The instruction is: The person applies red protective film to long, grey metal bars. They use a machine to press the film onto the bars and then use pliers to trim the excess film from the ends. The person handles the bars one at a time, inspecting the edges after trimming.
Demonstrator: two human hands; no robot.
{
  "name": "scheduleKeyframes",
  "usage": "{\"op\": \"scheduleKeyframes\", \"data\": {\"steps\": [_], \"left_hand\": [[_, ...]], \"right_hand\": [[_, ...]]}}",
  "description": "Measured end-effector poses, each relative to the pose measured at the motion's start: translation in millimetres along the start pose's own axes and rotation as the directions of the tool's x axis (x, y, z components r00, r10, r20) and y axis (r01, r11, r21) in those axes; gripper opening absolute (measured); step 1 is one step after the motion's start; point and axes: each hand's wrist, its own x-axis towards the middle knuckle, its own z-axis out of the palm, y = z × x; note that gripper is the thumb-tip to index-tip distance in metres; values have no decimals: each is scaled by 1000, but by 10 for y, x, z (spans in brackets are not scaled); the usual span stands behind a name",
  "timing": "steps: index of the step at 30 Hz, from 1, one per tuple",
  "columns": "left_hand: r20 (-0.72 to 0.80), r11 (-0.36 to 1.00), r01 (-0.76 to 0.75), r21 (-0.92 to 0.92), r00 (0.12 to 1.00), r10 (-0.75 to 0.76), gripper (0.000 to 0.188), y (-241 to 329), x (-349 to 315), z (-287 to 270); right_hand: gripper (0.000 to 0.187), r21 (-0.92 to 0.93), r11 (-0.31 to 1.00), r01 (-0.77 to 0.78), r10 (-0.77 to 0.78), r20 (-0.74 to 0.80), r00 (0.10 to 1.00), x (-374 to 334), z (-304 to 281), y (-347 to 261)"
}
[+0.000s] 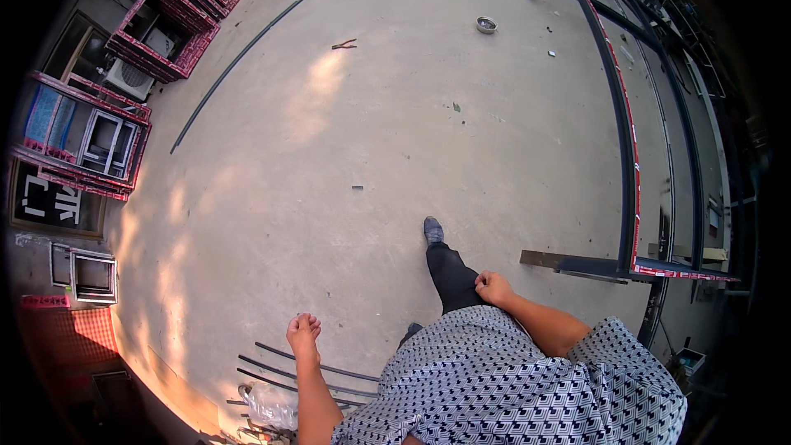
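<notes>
Rods (273, 351) on floor (379, 140), fingers curled above

The person seems mid-stride, between handlings. Left hand (304, 330) hangs half-curled, nothing visible in it; right hand (493, 288) is loosely closed by the trousers (451, 278), contents unclear. The rods' long axes run left to right, slanting nearer rightward; gripping one calls for stooping and opening fingers

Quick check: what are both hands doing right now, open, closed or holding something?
Left hand: loosely closed, nothing visible in it.
Right hand: loosely closed by the black trousers; whether it grips them cannot be told.
</notes>
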Motion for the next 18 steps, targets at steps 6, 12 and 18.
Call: {"op": "scheduleKeyframes", "data": {"steps": [6,12,18], "left_hand": [[19,936,338,102,940,-341,25,-88,223,1067],[123,868,172,466,959,-257,26,399,455,1879],[59,884,361,298,917,-394,28,1393,1847,2606]], "right_hand": [[24,13,1000,1,-1,-33,999,1735,-1167,-598],[21,227,971,79,-39,-178,983,3287,-2307,-1868],[18,473,881,-26,47,-33,998,4199,-2522,-2686]]}}
